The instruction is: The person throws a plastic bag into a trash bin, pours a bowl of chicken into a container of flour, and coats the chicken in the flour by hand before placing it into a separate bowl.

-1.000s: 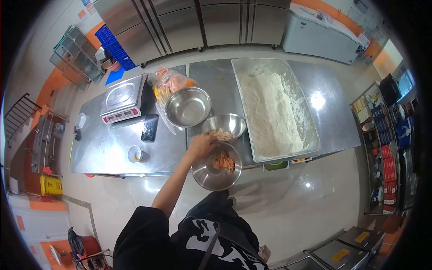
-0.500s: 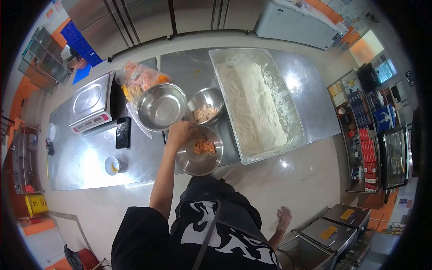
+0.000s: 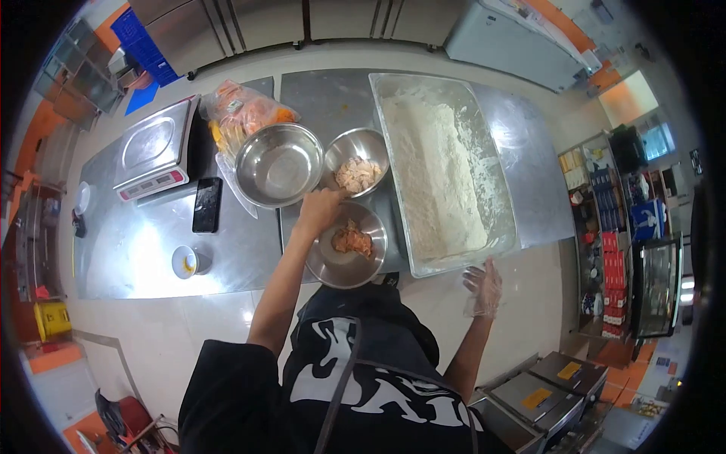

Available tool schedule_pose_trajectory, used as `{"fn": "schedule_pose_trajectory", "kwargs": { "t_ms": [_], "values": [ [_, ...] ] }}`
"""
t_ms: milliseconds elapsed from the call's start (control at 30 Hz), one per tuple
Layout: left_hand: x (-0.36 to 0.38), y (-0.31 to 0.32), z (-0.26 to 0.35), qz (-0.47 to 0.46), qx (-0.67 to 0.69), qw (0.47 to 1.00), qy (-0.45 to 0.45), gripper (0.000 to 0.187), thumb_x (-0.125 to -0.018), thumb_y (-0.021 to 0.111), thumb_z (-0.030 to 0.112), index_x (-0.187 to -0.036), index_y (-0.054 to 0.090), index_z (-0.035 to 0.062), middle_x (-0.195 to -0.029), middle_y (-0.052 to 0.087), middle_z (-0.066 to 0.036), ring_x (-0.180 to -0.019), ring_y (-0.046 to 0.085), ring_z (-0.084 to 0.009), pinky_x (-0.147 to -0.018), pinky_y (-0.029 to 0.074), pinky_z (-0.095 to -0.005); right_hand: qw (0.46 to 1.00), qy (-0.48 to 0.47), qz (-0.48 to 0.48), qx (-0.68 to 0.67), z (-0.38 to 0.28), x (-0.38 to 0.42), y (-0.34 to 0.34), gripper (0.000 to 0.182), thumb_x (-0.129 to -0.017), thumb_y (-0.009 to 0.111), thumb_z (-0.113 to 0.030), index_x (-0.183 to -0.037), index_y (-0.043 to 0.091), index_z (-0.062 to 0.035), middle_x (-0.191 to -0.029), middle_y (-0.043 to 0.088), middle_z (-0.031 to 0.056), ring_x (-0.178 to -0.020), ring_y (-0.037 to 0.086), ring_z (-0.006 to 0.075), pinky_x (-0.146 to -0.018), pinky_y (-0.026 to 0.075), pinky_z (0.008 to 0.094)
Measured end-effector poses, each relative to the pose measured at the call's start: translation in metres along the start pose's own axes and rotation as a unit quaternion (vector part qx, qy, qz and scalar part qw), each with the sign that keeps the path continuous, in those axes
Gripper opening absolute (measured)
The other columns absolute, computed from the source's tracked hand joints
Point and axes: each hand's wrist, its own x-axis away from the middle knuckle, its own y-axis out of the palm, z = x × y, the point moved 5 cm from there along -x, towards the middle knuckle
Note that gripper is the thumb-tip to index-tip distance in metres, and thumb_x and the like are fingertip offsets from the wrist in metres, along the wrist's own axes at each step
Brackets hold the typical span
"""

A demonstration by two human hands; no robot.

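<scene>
My left hand (image 3: 321, 210) is closed on the upper left rim of a steel bowl (image 3: 324, 266) at the table's front edge. Reddish-orange marinated meat (image 3: 352, 241) lies in that bowl. Just beyond, a second steel bowl (image 3: 376, 141) holds pale, floury pieces (image 3: 358, 175). A larger steel bowl (image 3: 280, 166) with nothing visible in it stands to their left. My right hand (image 3: 482, 290), in a clear plastic glove, is off the table's front edge with its fingers apart. It is near the front right corner of a long tray of white flour (image 3: 439, 174).
On the table's left are a scale (image 3: 155, 150), a phone (image 3: 206, 205) and a small cup (image 3: 186, 262). A plastic bag with orange contents (image 3: 246, 110) lies behind the large bowl. Steel units (image 3: 522, 397) stand at the lower right, a shelf rack (image 3: 594, 234) at the right.
My right hand has come up and forward from low beside my body to the tray's front corner. My left hand stays on the bowl rim. The view has shifted slightly.
</scene>
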Motion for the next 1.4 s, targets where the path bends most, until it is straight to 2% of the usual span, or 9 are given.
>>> {"fn": "schedule_pose_trajectory", "kwargs": {
  "t_ms": [400, 600, 700, 800, 867, 1000, 1100, 1200, 1400],
  "values": [
    [-0.021, -0.004, 0.026, 0.058, 0.021, 0.997, -0.04, 0.05, -0.081, 0.071, 0.024, -0.129, 0.058, 0.0205, -0.082, 0.07, -0.016, -0.08, 0.069, -0.0339, -0.067, 0.054, -0.0472, 0.986, -0.015, 0.126, -0.104, 0.001, -0.067, 0.004, 0.072, -0.084, 0.064, -0.025, -0.143, 0.034, 0.0008, -0.128, 0.052, 0.0199, -0.113, 0.056, 0.0314, -0.092, 0.05, 0.0409],
    [-0.014, 0.016, 0.024, 0.078, 0.035, 0.993, -0.085, 0.082, -0.083, 0.068, 0.023, -0.153, 0.025, 0.0249, -0.083, 0.069, -0.019, -0.076, 0.069, -0.037, -0.066, 0.053, -0.0496, 0.986, -0.018, 0.142, -0.088, -0.003, -0.083, -0.013, 0.072, -0.084, 0.065, -0.026, -0.142, 0.033, 0.003, -0.132, 0.049, 0.0222, -0.111, 0.057, 0.0313, -0.091, 0.05, 0.0414],
    [0.002, 0.028, 0.017, 0.065, 0.077, 0.987, -0.129, 0.089, -0.082, 0.069, 0.021, -0.155, 0.017, 0.0244, -0.083, 0.067, -0.023, -0.078, 0.067, -0.0414, -0.069, 0.052, -0.0527, 0.994, -0.054, 0.085, -0.037, -0.021, -0.069, -0.03, 0.06, -0.087, 0.068, -0.031, -0.13, 0.049, 0.0059, -0.116, 0.06, 0.0218, -0.097, 0.063, 0.0297, -0.081, 0.053, 0.0402],
    [0.021, 0.034, 0.006, 0.07, 0.146, 0.972, -0.168, 0.092, -0.082, 0.071, 0.018, -0.156, 0.015, 0.0216, -0.089, 0.068, -0.022, -0.082, 0.065, -0.0436, -0.075, 0.05, -0.0554, 0.959, 0.058, 0.004, 0.276, -0.07, -0.029, -0.033, 0.042, -0.091, 0.068, -0.032, -0.11, 0.062, 0.0045, -0.092, 0.067, 0.0147, -0.08, 0.065, 0.0237, -0.071, 0.053, 0.0369],
    [0.036, 0.036, 0.002, 0.088, 0.204, 0.959, -0.174, 0.095, -0.08, 0.073, 0.014, -0.156, 0.016, 0.0187, -0.088, 0.069, -0.023, -0.079, 0.066, -0.0429, -0.073, 0.051, -0.0516, 0.865, -0.326, -0.051, 0.378, -0.133, 0.029, 0.015, 0.031, -0.093, 0.067, -0.029, -0.095, 0.067, 0.0019, -0.077, 0.067, 0.0087, -0.072, 0.064, 0.0188, -0.067, 0.051, 0.036],
    [0.068, 0.037, -0.005, 0.08, 0.274, 0.942, -0.179, 0.092, -0.08, 0.075, 0.013, -0.154, 0.021, 0.0139, -0.089, 0.07, -0.024, -0.074, 0.067, -0.0408, -0.071, 0.054, -0.0456, 0.784, -0.358, -0.386, 0.33, -0.131, 0.104, 0.17, 0.029, -0.089, 0.069, -0.023, -0.104, 0.063, 0.001, -0.082, 0.065, 0.0145, -0.074, 0.065, 0.0287, -0.067, 0.049, 0.0395],
    [0.091, 0.031, -0.001, 0.064, 0.369, 0.903, -0.213, 0.085, -0.08, 0.074, 0.018, -0.151, 0.026, 0.007, -0.093, 0.07, -0.025, -0.078, 0.069, -0.039, -0.073, 0.055, -0.0466, 0.607, -0.571, -0.196, 0.516, -0.03, 0.09, 0.251, 0.042, -0.083, 0.07, -0.018, -0.121, 0.056, -0.005, -0.123, 0.055, 0.0241, -0.109, 0.058, 0.0417, -0.082, 0.052, 0.0484],
    [0.104, 0.041, -0.006, 0.131, 0.413, 0.876, -0.213, 0.079, -0.08, 0.075, 0.015, -0.146, 0.034, 0.004, -0.089, 0.071, -0.022, -0.074, 0.071, -0.0334, -0.07, 0.056, -0.0412, 0.557, -0.595, -0.22, 0.536, 0.007, 0.086, 0.293, 0.041, -0.081, 0.066, -0.012, -0.119, 0.055, -0.0056, -0.133, 0.046, 0.0249, -0.117, 0.051, 0.0458, -0.086, 0.053, 0.0489],
    [0.11, 0.03, -0.006, 0.177, 0.464, 0.84, -0.217, 0.063, -0.079, 0.073, 0.008, -0.136, 0.045, 0.0011, -0.081, 0.07, -0.016, -0.073, 0.071, -0.0269, -0.067, 0.055, -0.0362, 0.676, -0.438, -0.405, 0.431, 0.007, 0.055, 0.299, 0.02, -0.08, 0.065, -0.01, -0.099, 0.064, -0.0068, -0.101, 0.065, 0.02, -0.095, 0.064, 0.0386, -0.081, 0.053, 0.0469]
  ]
}}
